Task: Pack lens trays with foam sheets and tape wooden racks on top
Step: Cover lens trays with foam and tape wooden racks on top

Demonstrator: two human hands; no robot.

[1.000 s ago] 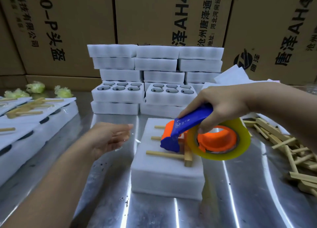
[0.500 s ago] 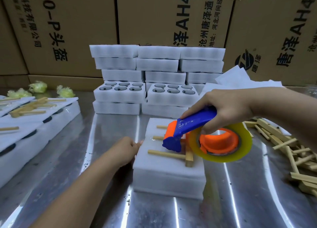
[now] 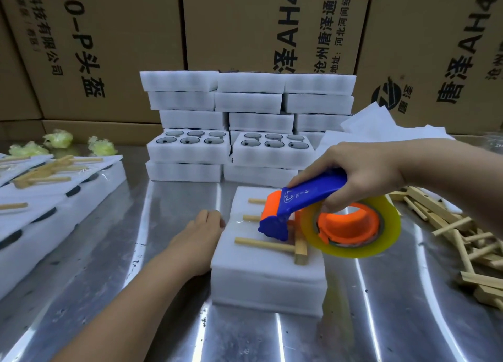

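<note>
A white foam-covered lens tray (image 3: 268,277) sits on the metal table in front of me, with a wooden rack (image 3: 275,246) lying on its top. My right hand (image 3: 356,171) grips the blue handle of a tape dispenser (image 3: 307,198) with an orange core and a yellowish roll of tape (image 3: 353,228); its front end touches the rack. My left hand (image 3: 194,242) presses against the tray's left side, fingers at its top edge.
Stacked white foam lens trays (image 3: 245,125) stand behind, two showing open lens holes. Loose wooden racks (image 3: 457,234) lie at the right. Packed trays with racks (image 3: 40,198) line the left. Cardboard boxes (image 3: 245,24) form the back wall. Foam sheets (image 3: 381,127) lie at back right.
My left hand has moved right from open air to the tray's left side and now presses it. The tape dispenser has stayed over the rack.
</note>
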